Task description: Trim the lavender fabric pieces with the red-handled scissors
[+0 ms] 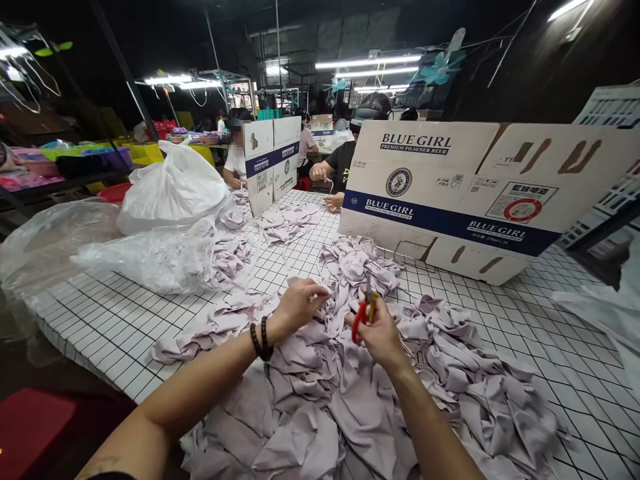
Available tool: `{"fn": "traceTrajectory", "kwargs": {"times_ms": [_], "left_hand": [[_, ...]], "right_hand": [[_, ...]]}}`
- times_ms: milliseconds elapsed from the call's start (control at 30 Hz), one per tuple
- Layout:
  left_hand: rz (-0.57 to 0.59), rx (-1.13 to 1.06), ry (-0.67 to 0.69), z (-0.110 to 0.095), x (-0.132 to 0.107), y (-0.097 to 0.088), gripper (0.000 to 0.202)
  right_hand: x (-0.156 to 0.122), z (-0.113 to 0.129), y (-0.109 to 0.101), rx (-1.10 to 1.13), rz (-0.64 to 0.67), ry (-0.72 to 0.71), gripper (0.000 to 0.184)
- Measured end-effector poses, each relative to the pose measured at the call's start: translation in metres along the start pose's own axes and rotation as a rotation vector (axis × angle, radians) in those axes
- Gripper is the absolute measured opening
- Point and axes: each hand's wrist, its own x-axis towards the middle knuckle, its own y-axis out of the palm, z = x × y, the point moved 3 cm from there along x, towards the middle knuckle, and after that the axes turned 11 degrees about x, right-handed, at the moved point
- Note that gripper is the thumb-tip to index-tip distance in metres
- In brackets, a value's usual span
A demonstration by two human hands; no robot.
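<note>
A big heap of pale mauve fabric pieces [450,373] covers the white gridded table [115,320] in front of me. My left hand [297,303], with a dark bead bracelet at the wrist, is closed and pinches one mauve fabric piece [333,313] lifted from the heap. My right hand [380,333] is closed round small red and yellow handled snips [364,308], blades pointing up, close to that piece.
A flattened Blue Girl cardboard box [450,193] stands as a screen behind the heap, a smaller one [273,163] further left. Clear and white plastic bags [165,200] lie at the left. Other people sit beyond the boxes. A white crate [607,110] is far right.
</note>
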Motion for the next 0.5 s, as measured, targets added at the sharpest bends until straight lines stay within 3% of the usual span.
{"fn": "traceTrajectory", "kwargs": {"times_ms": [100, 200, 300, 400, 500], "left_hand": [[0.015, -0.098, 0.066, -0.021, -0.03, -0.008, 0.007], [0.139, -0.367, 0.033, -0.034, -0.051, -0.019, 0.015], [0.225, -0.559, 0.05, -0.049, -0.062, -0.032, 0.017], [0.205, -0.693, 0.075, -0.068, -0.065, -0.048, 0.02], [0.188, -0.896, 0.028, -0.087, -0.063, -0.063, 0.027]], "right_hand": [[0.011, 0.008, 0.014, 0.026, 0.139, -0.018, 0.045], [0.004, 0.023, 0.019, 0.05, 0.261, -0.02, 0.039], [-0.01, 0.041, 0.017, 0.082, 0.374, -0.016, 0.035], [-0.021, 0.057, 0.018, 0.094, 0.484, 0.031, 0.034], [-0.029, 0.073, 0.017, 0.11, 0.401, 0.034, 0.031]]}}
